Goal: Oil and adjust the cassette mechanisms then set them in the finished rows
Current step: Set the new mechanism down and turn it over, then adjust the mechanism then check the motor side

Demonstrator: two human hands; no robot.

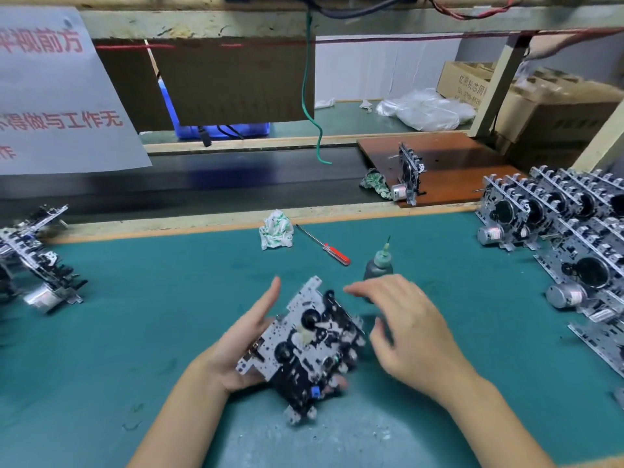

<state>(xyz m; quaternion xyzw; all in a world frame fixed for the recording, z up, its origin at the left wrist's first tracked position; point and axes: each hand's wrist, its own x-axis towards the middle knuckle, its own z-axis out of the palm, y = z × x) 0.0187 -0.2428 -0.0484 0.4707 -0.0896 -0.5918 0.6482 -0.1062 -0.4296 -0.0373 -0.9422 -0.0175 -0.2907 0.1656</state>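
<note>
A paper sign [57, 92] printed with red characters hangs at the upper left of the frame, and a brown cardboard panel [236, 79] hangs beside it, with a blue plastic bin [189, 128] partly hidden behind that panel and a green wire [309, 106] dangling along its right edge. Toward the upper right, a heap of clear plastic bags [425, 109] lies on the far bench next to cardboard boxes [540, 106]. A crumpled white-and-green rag [276, 230] lies on the green mat [135, 298] at centre, and a second such rag [374, 182] rests against the left edge of a brown board [456, 163].
</note>
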